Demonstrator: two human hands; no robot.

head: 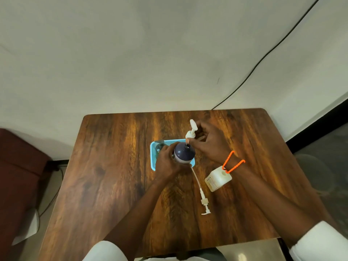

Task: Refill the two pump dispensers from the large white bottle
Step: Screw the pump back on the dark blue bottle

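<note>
A dark navy dispenser bottle (184, 153) stands over the blue tray (153, 162) at the table's middle, and my left hand (167, 162) grips its side. My right hand (209, 142) pinches a white pump head (191, 131) just above the bottle's open neck. A green dispenser (159, 147) with a dark pump stands in the tray's far left corner, partly hidden by my left hand. The large white bottle (218, 178) stands to the right under my right wrist, its neck open. A second white pump with its long tube (200, 193) lies flat on the table.
The brown wooden table (116, 166) butts against a pale wall. A black cable (263, 59) runs down the wall to the table's far edge. An orange beaded band (232, 162) circles my right wrist. A dark red seat (18, 166) stands at the left.
</note>
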